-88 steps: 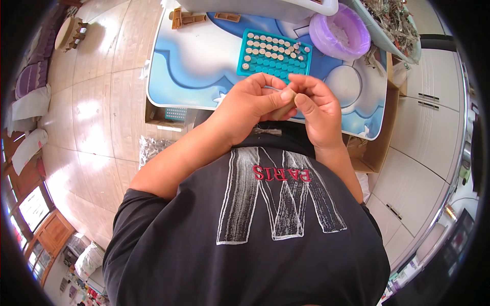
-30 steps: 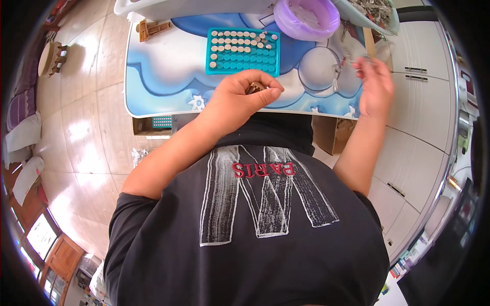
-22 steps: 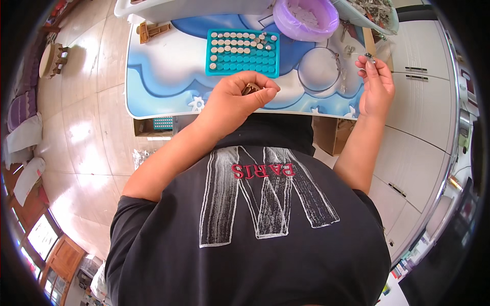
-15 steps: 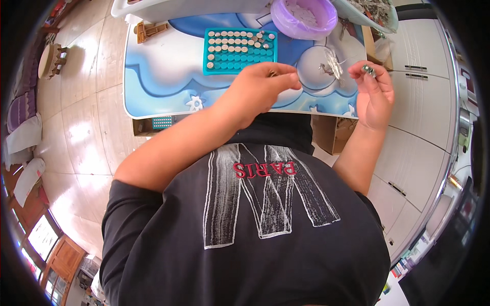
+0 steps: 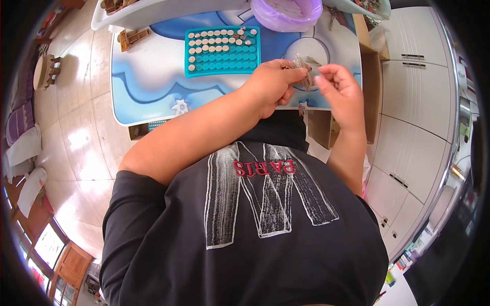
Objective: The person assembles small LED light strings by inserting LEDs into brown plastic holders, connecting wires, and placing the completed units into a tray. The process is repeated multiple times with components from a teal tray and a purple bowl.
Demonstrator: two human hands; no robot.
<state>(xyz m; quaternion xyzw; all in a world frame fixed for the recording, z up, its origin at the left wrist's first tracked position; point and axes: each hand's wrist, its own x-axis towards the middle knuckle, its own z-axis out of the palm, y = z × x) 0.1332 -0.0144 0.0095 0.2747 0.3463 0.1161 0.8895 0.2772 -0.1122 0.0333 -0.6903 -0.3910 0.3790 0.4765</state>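
Observation:
My left hand (image 5: 275,84) is closed, its thumb and fingers pinching a small crumpled clear plastic packet (image 5: 304,72) with a silvery sheen. A small brownish-gold piece (image 5: 285,67) shows at its curled fingers. Close by on the right, my right hand (image 5: 344,94) has bent fingers and a slightly blurred thumb tip near the packet; whatever it pinches is hidden. Beyond my left hand lies a teal tray (image 5: 223,76) with rows of round wells. Whitish round pieces (image 5: 205,49) fill much of its upper rows and part of its left column.
A purple-lined basin (image 5: 288,23) stands at the table's far side, between a white bin (image 5: 153,19) and another container (image 5: 375,7). A brown wooden piece (image 5: 133,40) lies at the far left of the blue-and-white table (image 5: 153,66). White cabinets (image 5: 416,97) line the right.
The plastic packet has gone from the tabletop into my left hand. My right hand has come left toward it, and the green-silver piece it held no longer shows. The view has shifted slightly.

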